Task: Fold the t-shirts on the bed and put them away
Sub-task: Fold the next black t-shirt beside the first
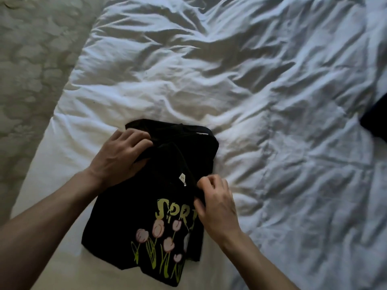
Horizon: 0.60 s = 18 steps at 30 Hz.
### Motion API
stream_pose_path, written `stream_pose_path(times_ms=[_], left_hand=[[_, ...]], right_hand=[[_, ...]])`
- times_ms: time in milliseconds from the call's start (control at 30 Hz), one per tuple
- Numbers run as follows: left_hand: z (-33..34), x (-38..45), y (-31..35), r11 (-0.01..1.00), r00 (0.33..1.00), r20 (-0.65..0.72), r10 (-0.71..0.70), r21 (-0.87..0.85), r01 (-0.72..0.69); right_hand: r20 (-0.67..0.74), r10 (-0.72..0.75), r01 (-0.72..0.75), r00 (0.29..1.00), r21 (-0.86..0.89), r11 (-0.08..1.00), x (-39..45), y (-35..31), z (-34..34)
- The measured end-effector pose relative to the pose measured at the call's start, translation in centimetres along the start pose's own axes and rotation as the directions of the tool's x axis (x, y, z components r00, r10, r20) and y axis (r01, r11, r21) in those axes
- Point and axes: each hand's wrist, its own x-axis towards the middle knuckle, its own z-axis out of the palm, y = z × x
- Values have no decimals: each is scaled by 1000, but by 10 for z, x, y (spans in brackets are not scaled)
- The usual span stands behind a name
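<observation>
A black t-shirt with pink tulips and yellow-green lettering lies partly folded on the white duvet, near the bed's front left. My left hand grips a bunched fold of the shirt at its upper left. My right hand pinches the shirt's right edge next to the lettering. A small white label shows between my two hands. A second layer of black cloth lies folded under the far end.
Another dark garment pokes in at the right edge of the bed. A pale patterned bedspread or floor covering runs along the left, beyond the duvet's edge. The duvet is heavily wrinkled.
</observation>
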Motion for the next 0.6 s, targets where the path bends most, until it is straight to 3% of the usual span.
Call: stream_pose_path(times_ms=[167,300,400,467,600], left_hand=[[6,-23,9,999,999,-6,33,23,-33],[3,-28,14,1000,998,-57,-26,-5,26],[2,-23,22,1000,999,-34,-25,9,26],[1,-23,25,998,999,-23,-28,49,30],[-4,-30,26,979,982,12,-187,83,185]], right_hand=[[32,-49,43,998,160,986,-4,2,-6],[164,54,-111,985,362,926,-5,5,-14],[245,174,-230,954,221,948,5,13,-14],[266,134,-172,955,124,977,9,14,-11],[128,-93,64,987,215,975,5,1,-10]])
